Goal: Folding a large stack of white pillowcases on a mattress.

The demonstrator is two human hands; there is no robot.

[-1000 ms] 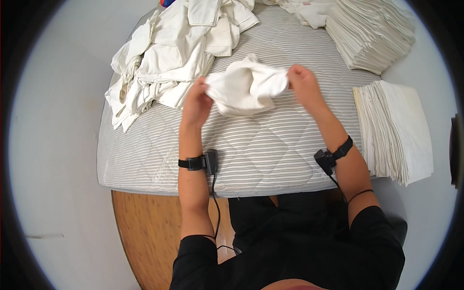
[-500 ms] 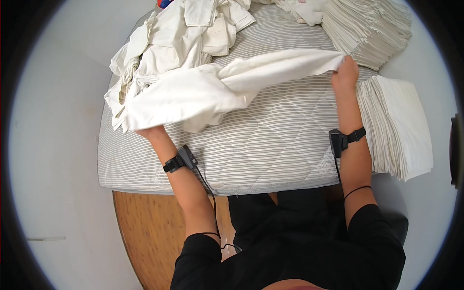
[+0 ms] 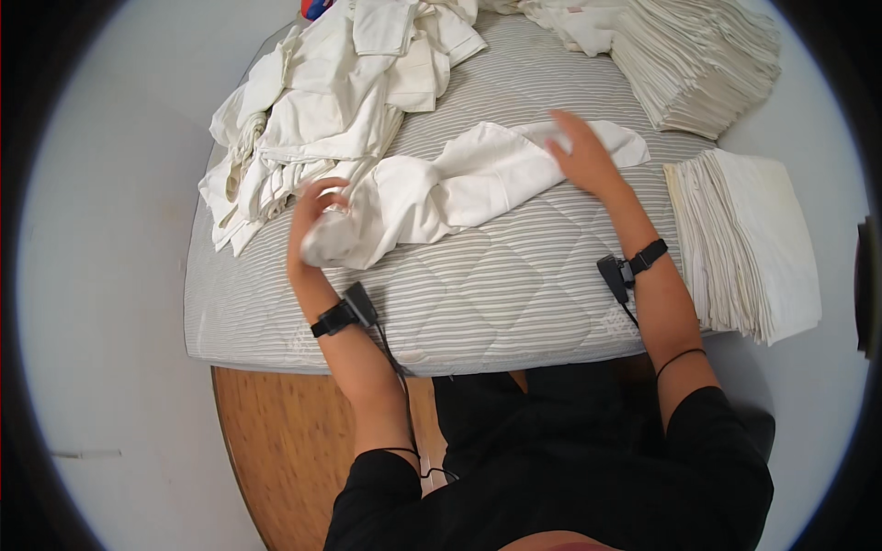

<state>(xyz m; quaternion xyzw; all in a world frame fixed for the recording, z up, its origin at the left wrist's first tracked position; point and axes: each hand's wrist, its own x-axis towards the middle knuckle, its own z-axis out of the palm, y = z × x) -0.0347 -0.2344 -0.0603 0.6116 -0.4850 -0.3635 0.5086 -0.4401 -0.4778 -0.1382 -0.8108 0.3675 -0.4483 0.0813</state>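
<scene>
A crumpled white cloth [image 3: 478, 179] lies loosely across the striped mattress [image 3: 514, 275] in front of me. My left hand [image 3: 314, 213] is at the cloth's left end, slightly blurred, with its curved fingers apart and nothing visible between them. Over the right part of the cloth hovers my right hand [image 3: 585, 158], open, fingers stretched out. Whether either palm touches the fabric, I cannot tell. Each forearm wears a black strap with a small dark device [image 3: 360, 303] and a cable.
A loose heap of white cloths [image 3: 322, 92] covers the mattress's far left. Along the right side stand a tall stack of folded cloths [image 3: 694, 64] and a lower, nearer one [image 3: 763, 239]. Pale walls [image 3: 119, 275] flank the mattress; wooden floor [image 3: 276, 441] shows below its front edge.
Both hands have let go of the cloth, which was stretched between them and now lies slack on the mattress. My right hand has moved left and my left hand slightly farther away.
</scene>
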